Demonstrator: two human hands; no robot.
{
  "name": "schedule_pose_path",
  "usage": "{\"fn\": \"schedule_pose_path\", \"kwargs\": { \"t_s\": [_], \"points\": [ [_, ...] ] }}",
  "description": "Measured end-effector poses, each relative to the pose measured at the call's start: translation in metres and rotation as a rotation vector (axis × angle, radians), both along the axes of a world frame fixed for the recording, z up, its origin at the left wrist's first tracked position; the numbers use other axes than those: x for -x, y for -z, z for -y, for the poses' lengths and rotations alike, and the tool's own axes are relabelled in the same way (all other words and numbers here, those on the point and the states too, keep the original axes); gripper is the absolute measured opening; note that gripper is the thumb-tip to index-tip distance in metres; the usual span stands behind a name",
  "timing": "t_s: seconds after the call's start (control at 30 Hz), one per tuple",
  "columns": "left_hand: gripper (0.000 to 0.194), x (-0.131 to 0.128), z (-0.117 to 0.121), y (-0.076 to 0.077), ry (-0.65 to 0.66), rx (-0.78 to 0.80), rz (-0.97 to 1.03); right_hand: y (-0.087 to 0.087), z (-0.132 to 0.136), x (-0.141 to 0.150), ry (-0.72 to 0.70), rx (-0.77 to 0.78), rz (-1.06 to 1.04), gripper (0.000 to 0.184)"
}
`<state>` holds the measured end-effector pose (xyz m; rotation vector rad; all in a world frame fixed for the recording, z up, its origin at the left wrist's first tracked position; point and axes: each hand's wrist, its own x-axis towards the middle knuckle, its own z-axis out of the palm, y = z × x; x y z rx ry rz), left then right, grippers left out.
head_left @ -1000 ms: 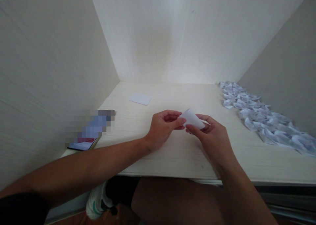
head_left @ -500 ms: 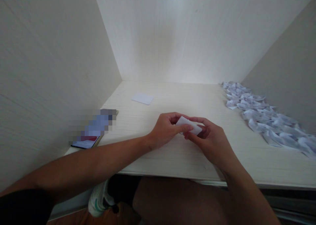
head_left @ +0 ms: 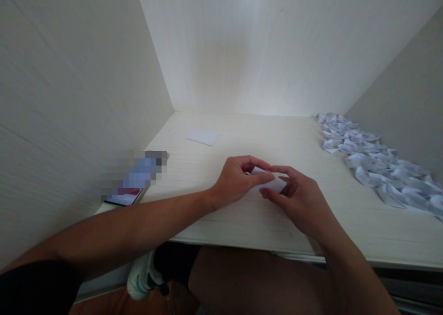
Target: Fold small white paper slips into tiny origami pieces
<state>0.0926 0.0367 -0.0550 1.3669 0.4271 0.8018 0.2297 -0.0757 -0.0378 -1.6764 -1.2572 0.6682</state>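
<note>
A small folded piece of white paper is held between my two hands, just above the desk near its front middle. My left hand grips the paper's left part, its thumb lying across the near face and its fingers behind. On the other side, my right hand has its thumb at the paper's lower edge and its index finger along the top. Both index fingertips come together at the upper edge. The fingers cover part of the paper, so its full folded shape is hidden.
A flat stack or sheet of white paper lies toward the back left of the desk. A phone, partly blurred out, leans by the left wall. Many folded white paper pieces line the right side. Walls enclose the desk.
My right thumb has slipped slightly down and away from my left thumb, baring more of the paper. The whole view has shifted a little; both hands still hold the paper.
</note>
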Motion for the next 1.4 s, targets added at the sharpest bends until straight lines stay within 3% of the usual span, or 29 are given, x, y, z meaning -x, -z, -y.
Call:
{"fn": "schedule_pose_path", "kwargs": {
  "t_s": [0.63,1.0,1.17,1.4],
  "points": [
    [0.024,0.0012,0.0042,-0.0014,0.019,-0.019,0.008,0.0017,0.0017,-0.0013,-0.021,-0.017,0.018,0.044],
    [0.018,0.0,0.0054,-0.0027,0.06,-0.032,0.067,-0.006,0.0046,-0.0025,-0.065,0.026,0.039,0.04],
    [0.019,0.0009,0.0052,-0.0037,0.062,-0.085,0.039,-0.0042,0.0055,-0.0029,-0.082,0.027,-0.01,0.034],
    [0.022,0.0006,0.0041,-0.0001,0.025,-0.032,-0.025,-0.0066,0.0074,-0.0038,-0.074,0.054,0.062,0.034]
  ]
}}
